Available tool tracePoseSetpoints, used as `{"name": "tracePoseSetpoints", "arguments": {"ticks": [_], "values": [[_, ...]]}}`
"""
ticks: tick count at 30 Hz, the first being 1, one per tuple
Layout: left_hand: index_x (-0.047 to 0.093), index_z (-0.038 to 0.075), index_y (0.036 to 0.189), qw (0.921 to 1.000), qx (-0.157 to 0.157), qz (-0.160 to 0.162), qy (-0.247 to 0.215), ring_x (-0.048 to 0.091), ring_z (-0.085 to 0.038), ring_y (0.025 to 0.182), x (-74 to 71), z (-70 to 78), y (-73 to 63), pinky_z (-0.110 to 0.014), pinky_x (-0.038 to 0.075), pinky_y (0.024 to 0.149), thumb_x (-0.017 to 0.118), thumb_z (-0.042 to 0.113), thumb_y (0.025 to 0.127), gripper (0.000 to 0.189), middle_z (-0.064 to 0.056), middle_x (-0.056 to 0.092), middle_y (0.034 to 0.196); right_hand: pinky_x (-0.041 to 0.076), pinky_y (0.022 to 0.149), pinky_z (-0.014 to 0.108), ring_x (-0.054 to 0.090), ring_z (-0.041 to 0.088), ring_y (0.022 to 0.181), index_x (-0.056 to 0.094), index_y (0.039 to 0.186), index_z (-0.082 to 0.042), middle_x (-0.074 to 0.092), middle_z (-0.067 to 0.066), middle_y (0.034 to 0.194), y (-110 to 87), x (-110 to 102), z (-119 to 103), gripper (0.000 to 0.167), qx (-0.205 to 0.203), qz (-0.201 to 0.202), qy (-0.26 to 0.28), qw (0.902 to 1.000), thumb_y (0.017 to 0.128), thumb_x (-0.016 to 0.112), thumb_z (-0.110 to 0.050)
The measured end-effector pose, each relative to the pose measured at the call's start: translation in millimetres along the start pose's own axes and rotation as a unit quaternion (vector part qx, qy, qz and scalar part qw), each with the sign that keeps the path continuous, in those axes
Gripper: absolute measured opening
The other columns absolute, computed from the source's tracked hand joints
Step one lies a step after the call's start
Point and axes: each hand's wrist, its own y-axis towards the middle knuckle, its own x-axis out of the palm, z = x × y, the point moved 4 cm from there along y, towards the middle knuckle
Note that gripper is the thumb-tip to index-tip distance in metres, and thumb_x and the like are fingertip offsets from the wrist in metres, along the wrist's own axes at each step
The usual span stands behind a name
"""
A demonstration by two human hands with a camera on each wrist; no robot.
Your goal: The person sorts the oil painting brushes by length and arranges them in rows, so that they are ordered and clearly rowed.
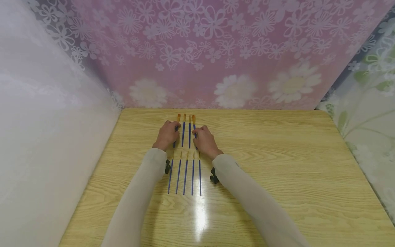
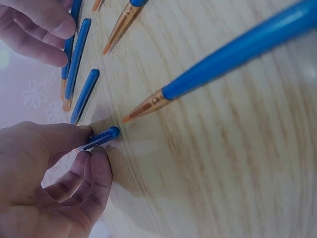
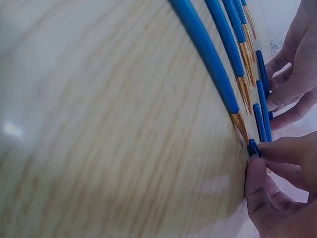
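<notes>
Paintbrushes with blue handles and gold ferrules lie in two rows on the wooden table. My left hand (image 1: 167, 134) pinches the leftmost paintbrush (image 1: 179, 117) of the far row between thumb and fingers, and its blue handle end (image 2: 106, 136) pokes out in the left wrist view. At the row's right end, my right hand (image 1: 206, 140) pinches a wide-tipped paintbrush (image 1: 193, 119); its handle end (image 3: 253, 147) shows between the fingertips in the right wrist view. Two more paintbrushes, one (image 1: 183, 132) and another (image 1: 189, 133), lie between my hands, bristles pointing away.
Nearer me, several slim paintbrushes (image 1: 186, 171) lie side by side below my wrists, tips pointing away. The wooden table (image 1: 277, 164) extends far to the right. A pink floral curtain (image 1: 197, 51) hangs behind its back edge, and a white surface (image 1: 46, 120) borders the left.
</notes>
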Motion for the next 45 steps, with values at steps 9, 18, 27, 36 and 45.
{"name": "tracePoseSetpoints", "arguments": {"ticks": [9, 18, 27, 36, 45], "values": [[0.062, 0.012, 0.152, 1.0, -0.001, -0.002, -0.001, 0.063, -0.037, 0.118, 2.3, -0.6, 2.5, -0.05, 0.055, 0.098, 0.058, 0.014, 0.113, 0.039, -0.021, 0.052, 0.151, 0.052, 0.113, 0.052, 0.061, 0.035, 0.129, 0.067, 0.145, -0.002, 0.055, 0.018, 0.145, -2.2, -3, -3, 0.036, 0.006, -0.002, 0.002, 1.0, 0.11, 0.063, -0.008], [0.061, 0.011, 0.153, 1.0, 0.005, 0.0, 0.005, 0.065, -0.037, 0.119, 3.6, 0.6, 3.1, -0.05, 0.056, 0.1, 0.059, 0.014, 0.113, 0.04, -0.021, 0.052, 0.151, 0.054, 0.107, 0.052, 0.063, 0.036, 0.121, 0.066, 0.145, -0.003, 0.055, 0.019, 0.144, -4.4, -4, -2, 0.035, 0.005, 0.011, 0.003, 0.9999, 0.111, 0.063, -0.009], [0.062, 0.011, 0.153, 0.9999, 0.01, 0.003, 0.013, 0.066, -0.036, 0.115, 4.6, 2.0, 3.4, -0.049, 0.057, 0.097, 0.059, 0.014, 0.113, 0.04, -0.021, 0.053, 0.149, 0.054, 0.104, 0.053, 0.064, 0.034, 0.117, 0.064, 0.147, -0.006, 0.054, 0.018, 0.145, -7.6, -6, 5, 0.037, 0.01, 0.02, 0.021, 0.9995, 0.112, 0.061, -0.016], [0.061, 0.011, 0.153, 0.9998, 0.016, 0.005, 0.009, 0.064, -0.036, 0.114, 5.1, 1.5, 2.3, -0.05, 0.055, 0.094, 0.057, 0.013, 0.113, 0.04, -0.023, 0.052, 0.15, 0.05, 0.114, 0.056, 0.06, 0.036, 0.131, 0.066, 0.144, -0.005, 0.06, 0.016, 0.14, -17.6, -20, 19, 0.036, 0.015, 0.038, 0.045, 0.9981, 0.111, 0.06, -0.02], [0.062, 0.011, 0.153, 0.9995, 0.027, 0.013, -0.004, 0.062, -0.037, 0.119, 5.0, -5.9, 2.9, -0.053, 0.054, 0.102, 0.058, 0.014, 0.111, 0.042, -0.022, 0.056, 0.146, 0.05, 0.109, 0.057, 0.063, 0.036, 0.119, 0.065, 0.144, -0.005, 0.065, 0.017, 0.133, -27.5, -37, 38, 0.039, 0.001, 0.039, 0.03, 0.9988, 0.11, 0.058, -0.022]]}}
